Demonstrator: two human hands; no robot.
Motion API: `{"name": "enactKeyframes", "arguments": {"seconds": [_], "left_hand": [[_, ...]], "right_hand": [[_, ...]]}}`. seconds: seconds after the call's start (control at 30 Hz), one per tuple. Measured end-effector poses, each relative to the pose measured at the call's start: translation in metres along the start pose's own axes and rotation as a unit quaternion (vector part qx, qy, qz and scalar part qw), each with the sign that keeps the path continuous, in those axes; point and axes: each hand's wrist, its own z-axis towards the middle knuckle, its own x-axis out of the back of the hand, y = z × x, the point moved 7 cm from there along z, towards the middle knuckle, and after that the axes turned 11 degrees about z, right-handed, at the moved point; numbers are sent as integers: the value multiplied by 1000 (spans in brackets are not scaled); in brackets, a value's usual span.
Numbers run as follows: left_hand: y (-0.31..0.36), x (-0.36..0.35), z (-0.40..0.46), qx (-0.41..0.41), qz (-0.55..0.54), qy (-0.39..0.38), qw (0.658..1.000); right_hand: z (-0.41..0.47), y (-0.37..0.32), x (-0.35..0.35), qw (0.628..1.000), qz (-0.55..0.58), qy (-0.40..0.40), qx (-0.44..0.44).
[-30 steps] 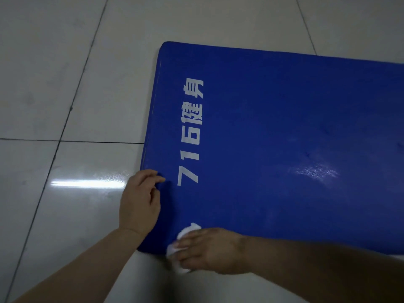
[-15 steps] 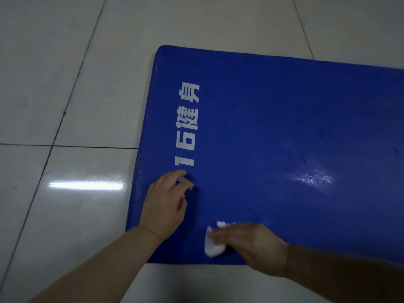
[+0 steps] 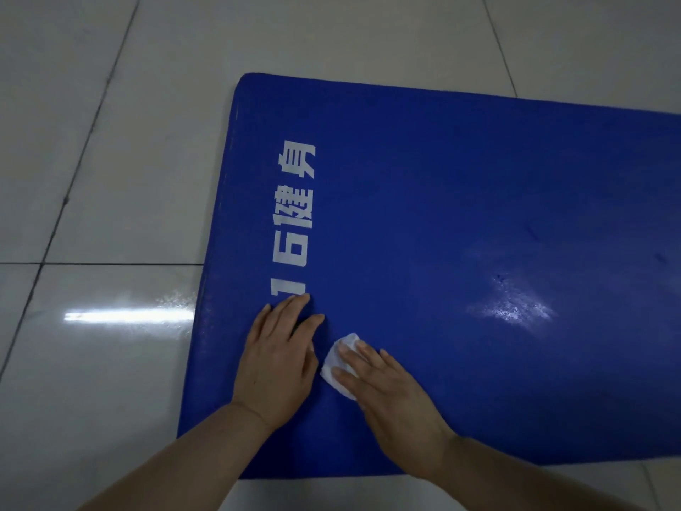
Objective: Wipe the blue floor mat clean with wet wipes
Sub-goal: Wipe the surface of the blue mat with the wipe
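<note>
A blue floor mat (image 3: 460,201) with white printed characters lies flat on the tiled floor and runs out of view to the right. My left hand (image 3: 278,363) rests flat on the mat near its near left corner, fingers straight, covering the lowest printed digit. Just right of it, my right hand (image 3: 387,392) presses a crumpled white wet wipe (image 3: 337,366) onto the mat with straight fingers; most of the wipe is hidden under the fingers. A wet sheen (image 3: 512,307) shows on the mat further right.
Glossy light grey floor tiles (image 3: 92,381) surround the mat, with dark grout lines and a bright lamp reflection (image 3: 125,316) to the left of the mat.
Both hands have moved further onto the mat from its near left edge. The right hand slid the wipe up from the near edge to beside the left hand.
</note>
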Motion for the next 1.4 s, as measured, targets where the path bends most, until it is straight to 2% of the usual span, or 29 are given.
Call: {"name": "enactKeyframes", "arguments": {"seconds": [0.13,0.3,0.37,0.43,0.47,0.5,0.53,0.57,0.63,0.67,0.73,0.77,0.83,0.93,1.03,1.1,1.17,1.23,1.33,1.4], "left_hand": [[4,12,22,18,-18,45,999],[1,13,96,35,-48,14,998],[3,14,132,31,-48,14,998],[7,15,167,31,-39,22,999],[7,13,182,35,-33,18,999],[7,11,197,41,-28,15,999],[6,9,210,49,-26,15,998],[5,7,222,59,-23,14,998],[4,0,246,75,-9,-11,997],[5,-4,257,80,3,-26,996],[5,-12,273,84,32,-43,995],[4,-16,278,86,48,-48,994],[2,-23,282,85,79,-54,992],[2,-27,282,80,81,-50,992],[0,-22,284,81,55,-25,995],[-2,-23,284,86,47,-24,995],[-3,-24,284,88,51,-36,994],[-3,-24,285,91,56,-49,993],[-4,-26,286,91,60,-53,993],[-5,-27,286,92,62,-57,992]], "right_hand": [[2,0,-5,1000,-4,-1,-7],[3,5,-8,1000,9,9,-16],[4,1,1,994,-74,75,9],[12,1,20,990,-27,141,-14],[15,13,28,980,89,158,-79],[21,25,34,945,232,161,-165],[27,37,40,883,353,151,-270],[37,47,55,843,416,159,-301],[64,75,101,787,469,269,-298],[75,97,121,740,503,335,-295],[116,146,164,708,503,412,-275],[142,171,179,713,487,428,-268],[191,211,196,759,425,395,-294],[254,235,205,859,279,342,-260],[312,228,190,944,99,224,-220],[338,223,177,974,38,138,-174],[347,227,172,990,9,74,-117],[335,247,185,993,-5,62,-96],[287,309,222,968,25,135,-212],[261,336,230,946,17,140,-292]]}}
